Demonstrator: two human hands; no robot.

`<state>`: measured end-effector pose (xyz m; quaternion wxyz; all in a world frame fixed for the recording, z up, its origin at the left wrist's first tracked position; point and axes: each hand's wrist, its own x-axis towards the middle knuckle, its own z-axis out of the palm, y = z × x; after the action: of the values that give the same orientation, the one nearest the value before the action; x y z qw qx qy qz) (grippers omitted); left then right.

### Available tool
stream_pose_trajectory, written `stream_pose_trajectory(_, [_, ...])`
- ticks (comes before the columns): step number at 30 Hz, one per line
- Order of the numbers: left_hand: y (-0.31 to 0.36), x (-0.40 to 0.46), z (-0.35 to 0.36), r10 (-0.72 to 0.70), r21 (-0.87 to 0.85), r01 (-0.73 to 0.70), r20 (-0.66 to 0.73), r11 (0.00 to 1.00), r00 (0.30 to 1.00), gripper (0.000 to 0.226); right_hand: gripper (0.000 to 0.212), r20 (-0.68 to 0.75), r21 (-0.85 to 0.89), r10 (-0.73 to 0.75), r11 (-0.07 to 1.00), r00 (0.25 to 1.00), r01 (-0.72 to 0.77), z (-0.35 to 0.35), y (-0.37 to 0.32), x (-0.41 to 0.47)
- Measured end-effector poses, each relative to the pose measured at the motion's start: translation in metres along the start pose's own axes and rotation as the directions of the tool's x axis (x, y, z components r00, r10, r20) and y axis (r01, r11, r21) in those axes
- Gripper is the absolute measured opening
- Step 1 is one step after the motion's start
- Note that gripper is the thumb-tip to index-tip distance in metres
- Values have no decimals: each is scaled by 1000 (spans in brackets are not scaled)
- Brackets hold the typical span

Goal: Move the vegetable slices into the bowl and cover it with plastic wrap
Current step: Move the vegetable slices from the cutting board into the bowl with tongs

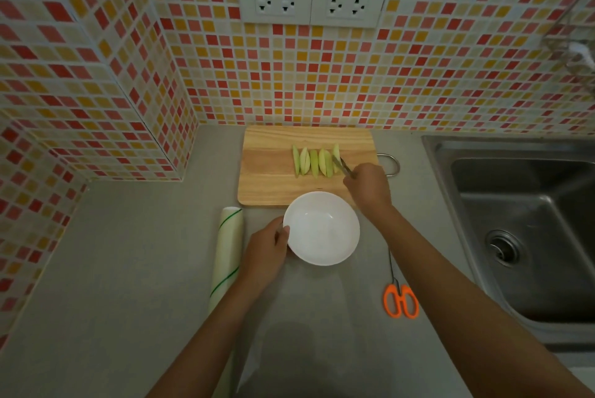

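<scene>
Several pale green vegetable slices [314, 162] lie in a row on a wooden cutting board [273, 185]. My right hand [367, 185] holds metal tongs [342, 165] whose tips touch the rightmost slices. A white bowl [322, 227] with nothing in it stands on the counter just in front of the board. My left hand [267, 248] grips the bowl's left rim. A roll of plastic wrap [227, 252] with green stripes lies to the left of the bowl.
Orange-handled scissors [400, 298] lie on the grey counter to the right of the bowl. A steel sink [528, 224] fills the right side. A metal handle [391, 166] sticks out from the board's right edge. Tiled walls close the back and left.
</scene>
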<state>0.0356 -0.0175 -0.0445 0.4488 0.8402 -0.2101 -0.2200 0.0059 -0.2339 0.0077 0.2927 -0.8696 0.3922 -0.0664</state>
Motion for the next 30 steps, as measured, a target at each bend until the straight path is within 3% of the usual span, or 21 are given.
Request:
stream_pose_trajectory(5, [1, 0, -2, 7, 17, -7, 1, 1000, 1000, 34, 39, -52, 196, -103, 974, 993, 111, -25, 5, -67])
stream_pose_trajectory(8, [1, 0, -2, 12, 22, -12, 13, 1000, 1000, 31, 43, 30, 157, -150, 977, 988, 143, -28, 20, -116])
stream_pose_trajectory(13, [3, 2, -1, 14, 52, -14, 2, 999, 1000, 31, 28, 171, -7, -102, 994, 980, 105, -8, 36, -145])
stream_pose_trajectory(16, [3, 3, -2, 10, 68, -10, 2, 998, 1000, 33, 27, 137, -30, -101, 994, 985, 106, -10, 31, -140])
stream_pose_trajectory(21, [1, 5, -2, 9, 86, -10, 13, 996, 1000, 33, 36, -38, 57, -48, 997, 998, 50, -22, 15, -87])
stream_pose_trajectory(26, [1, 7, -1, 5, 88, -6, 10, 996, 1000, 33, 20, 48, -83, 20, 996, 999, -16, -3, -1, -20])
stream_pose_trajectory(30, [0, 7, -1, -2, 95, 1, 10, 996, 1000, 33, 34, 32, -131, 19, 991, 999, -15, 13, -8, 0])
